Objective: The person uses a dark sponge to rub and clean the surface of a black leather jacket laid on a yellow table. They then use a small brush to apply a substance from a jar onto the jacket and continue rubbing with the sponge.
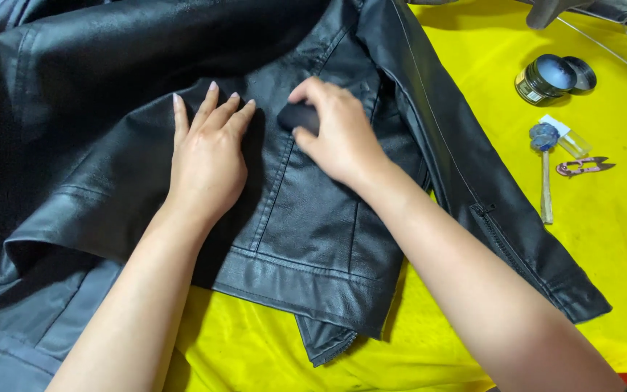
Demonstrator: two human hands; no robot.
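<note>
A black leather jacket [183, 109] lies spread over a yellow cloth [604, 239], its glossy, faintly grained hide covering the left and middle of the view and running off the top and left edges; the stitched hem ends just short of the near edge, with bare yellow showing below it. The left hand [208, 156] lies flat and released on the front panel, fingers together, gripping nothing. Just beside it, the right hand [339, 134] is curled around a small dark rounded pad [299, 116] (soft-looking, matte against the shinier leather), pressing it on the panel close to a vertical seam. A sleeve with a zipped cuff [502, 247] slants toward the lower right. Beyond it the cloth lies open, and there, well apart from both hands, stand a round open tin [546, 78] with its lid [584, 74] touching it, a thin wooden stick with a blue tufted tip [545, 156], a small clear bottle [571, 141] and pink thread snips [582, 168].
</note>
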